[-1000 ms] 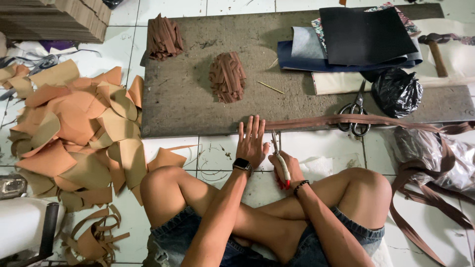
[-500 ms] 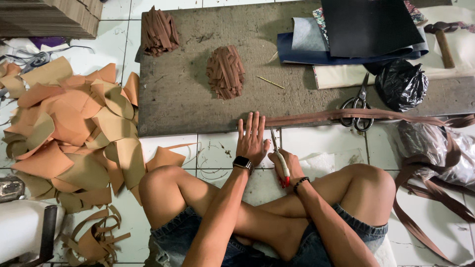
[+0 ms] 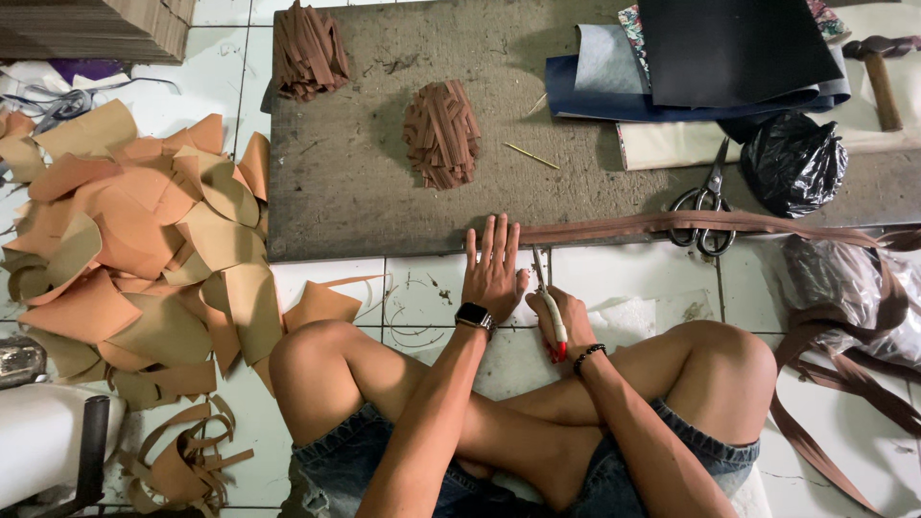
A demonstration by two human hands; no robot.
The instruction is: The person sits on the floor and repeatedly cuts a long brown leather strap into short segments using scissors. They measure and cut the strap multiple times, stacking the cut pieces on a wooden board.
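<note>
Head view: a black plastic bag sits at the right of a grey mat on white floor tiles. Left hand lies flat, fingers spread, on a brown strap; right hand grips a red-handled cutter beside it.

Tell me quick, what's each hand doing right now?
Left hand: open, fingers spread flat on the brown strap.
Right hand: closed around a red-handled cutting tool.
</note>
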